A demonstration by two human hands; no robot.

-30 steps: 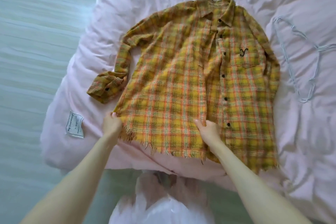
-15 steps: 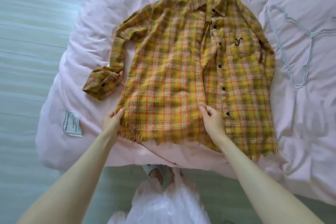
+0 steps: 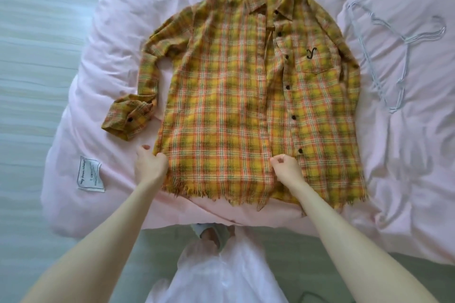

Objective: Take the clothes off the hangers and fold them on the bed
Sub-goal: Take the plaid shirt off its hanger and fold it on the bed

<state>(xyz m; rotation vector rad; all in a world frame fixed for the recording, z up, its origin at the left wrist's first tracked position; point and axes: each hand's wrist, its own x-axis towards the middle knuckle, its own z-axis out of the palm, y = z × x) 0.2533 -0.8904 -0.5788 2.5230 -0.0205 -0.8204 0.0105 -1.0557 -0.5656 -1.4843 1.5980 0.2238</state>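
The shirt [image 3: 246,96] is lying face up on the bed [image 3: 406,167], collar away from the person, its frayed hem near the bed's front edge, with the hanger [image 3: 384,56] already off it and lying apart to the right. The left hand [image 3: 150,167] is pinching the shirt's left side edge just above the hem, and the right hand [image 3: 286,167] is curling its fingers onto the cloth at the front placket. Both are closed on the fabric. The left sleeve is lying bent beside the body, cuff near the left hand; the right sleeve is tucked along the far side. The shirt looks like light, soft flannel, limp and quick to wrinkle, and the frayed hem may snag. It is best taken at seams and side edges, smoothing flat before each fold.
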